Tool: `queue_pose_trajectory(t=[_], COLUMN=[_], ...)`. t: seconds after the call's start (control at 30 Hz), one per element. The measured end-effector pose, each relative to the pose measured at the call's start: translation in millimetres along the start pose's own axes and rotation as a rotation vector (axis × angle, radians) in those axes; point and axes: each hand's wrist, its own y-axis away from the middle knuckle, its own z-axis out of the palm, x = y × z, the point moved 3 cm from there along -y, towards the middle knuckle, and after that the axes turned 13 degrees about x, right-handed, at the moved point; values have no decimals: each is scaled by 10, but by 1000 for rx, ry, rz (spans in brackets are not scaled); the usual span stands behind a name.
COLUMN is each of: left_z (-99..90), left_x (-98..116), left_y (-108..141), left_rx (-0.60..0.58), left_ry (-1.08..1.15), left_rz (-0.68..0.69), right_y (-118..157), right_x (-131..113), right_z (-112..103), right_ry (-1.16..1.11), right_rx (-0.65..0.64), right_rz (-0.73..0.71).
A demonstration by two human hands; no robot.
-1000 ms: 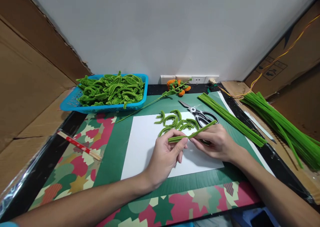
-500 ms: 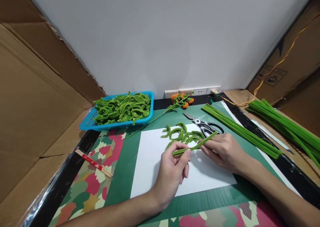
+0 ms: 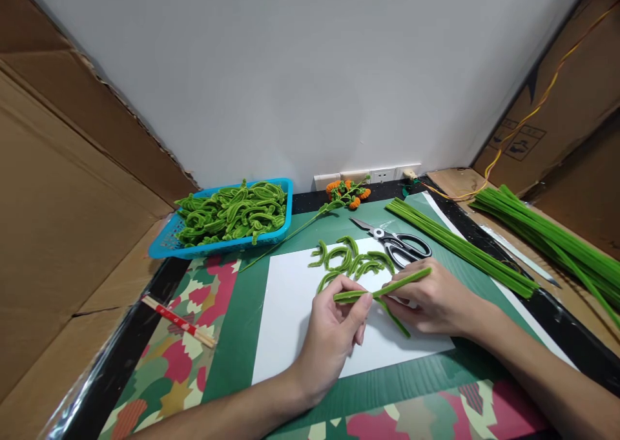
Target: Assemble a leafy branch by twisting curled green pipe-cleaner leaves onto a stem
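My left hand (image 3: 332,330) pinches a green pipe cleaner (image 3: 405,280) between thumb and fingers, over a white sheet of paper (image 3: 283,324). Close on its right, my right hand (image 3: 433,301) has its fingers closed at the same pipe cleaner. One end slants up to the right across that hand, and another strand points down toward the paper from between the hands. Behind the hands lie several curled green pipe cleaner pieces (image 3: 338,259) on the sheet. Scissors (image 3: 411,247) with black and grey handles rest just beyond my right hand.
A blue basket (image 3: 290,207) heaped with curled green pieces stands back left. Beside it lies an orange flower stem (image 3: 334,205). Straight pipe cleaners (image 3: 460,246) lie right, with a larger bundle (image 3: 557,233) farther out. Wrapped chopsticks (image 3: 179,322) lie left. Cardboard walls (image 3: 72,168) flank the table.
My right hand has shifted slightly down and nearer to my left. A strand of the pipe cleaner now hangs down to the right between the hands. The view has shifted a little.
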Motion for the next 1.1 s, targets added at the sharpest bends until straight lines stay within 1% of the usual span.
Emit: queue_pose_trajectory(t=[0.17,0.4,0.47,0.57,0.67,0.73,0.9,1.1], left_z=[1,33,30,18,13,14,33,33], left_x=[-8,13,3,-22,-27,-16,0,-17], left_y=[7,-23,-36,-48,-53,-57,-68,-61], left_rx=[-66,-48,-15,24,36,46,34,6], left_ry=[-22,20,40,74,87,97,117,92], left_rz=[-6,-21,-22,-33,-43,-50,-85,-82], right_y=[2,5,-15,-60,-88,-90,-70,-78], right_x=[0,43,53,54,51,55,85,101], right_z=[-15,-26,-52,-103,-139,-152,-168,-197], right_ry=[-133,-165,-203,-374,-542,-583,-624,-669], right_rx=[-20,-61,-81,-112,-160,-181,-126,-50], right_rz=[84,143,203,328,465,539,633,658])
